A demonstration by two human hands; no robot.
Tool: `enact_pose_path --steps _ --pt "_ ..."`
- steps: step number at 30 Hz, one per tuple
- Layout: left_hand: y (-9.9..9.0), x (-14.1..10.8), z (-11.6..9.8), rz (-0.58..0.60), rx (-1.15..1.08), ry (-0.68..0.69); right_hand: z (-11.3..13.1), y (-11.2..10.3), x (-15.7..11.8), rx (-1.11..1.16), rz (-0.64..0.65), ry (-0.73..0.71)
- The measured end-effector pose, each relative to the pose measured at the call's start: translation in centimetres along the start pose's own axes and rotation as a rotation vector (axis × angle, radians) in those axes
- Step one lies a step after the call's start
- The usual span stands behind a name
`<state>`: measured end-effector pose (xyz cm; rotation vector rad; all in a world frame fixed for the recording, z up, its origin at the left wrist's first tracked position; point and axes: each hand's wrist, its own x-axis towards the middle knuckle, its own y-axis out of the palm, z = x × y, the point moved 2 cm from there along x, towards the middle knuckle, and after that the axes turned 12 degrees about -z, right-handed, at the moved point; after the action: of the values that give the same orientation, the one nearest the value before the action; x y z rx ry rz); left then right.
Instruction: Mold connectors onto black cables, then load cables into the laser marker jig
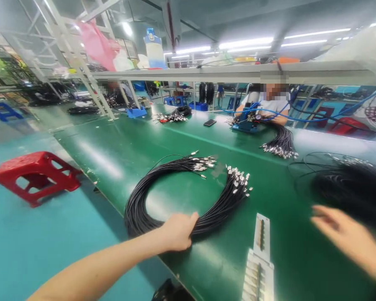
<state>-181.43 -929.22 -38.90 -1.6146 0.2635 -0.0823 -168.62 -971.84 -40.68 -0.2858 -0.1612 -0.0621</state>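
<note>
A thick bundle of black cables [141, 198] with silvery connector ends lies curved in an open ring on the green table [109, 159]. My left hand [180, 231] is wrapped round the bundle's near side. On the right, my right hand [344, 234] is apart from the bundle, its fingers partly spread with nothing seen in them. Just beyond it sits a second, blurred pile of black cables [351, 188]. Between my hands, nearer the front, lies a pale slotted fixture [258, 274] in two joined pieces.
A red stool [34, 175] stands left of the table. Across it, a person [274, 102] sits behind a blue press [246, 119], beside more cables [280, 142]. A phone [209, 122] lies near the far edge. A shelf [213, 74] spans above.
</note>
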Motion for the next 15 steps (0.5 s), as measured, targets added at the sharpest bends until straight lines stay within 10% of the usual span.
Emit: enact_pose_path --steps 4,7,11,15 --pt "-3.6 -0.7 0.4 -0.066 -0.078 0.018 6.4 15.6 -10.3 0.351 0.53 0.564" --pt "-5.2 -3.0 -0.2 -0.07 -0.126 0.08 9.6 23.1 -13.1 0.88 0.514 0.721" --pt "-5.5 -5.2 1.2 -0.028 -0.336 0.247 10.9 26.6 -12.1 1.044 0.102 0.809" --pt "-5.7 -1.6 10.0 -0.517 -0.219 -0.13 11.0 26.4 -13.1 0.961 -0.033 0.7"
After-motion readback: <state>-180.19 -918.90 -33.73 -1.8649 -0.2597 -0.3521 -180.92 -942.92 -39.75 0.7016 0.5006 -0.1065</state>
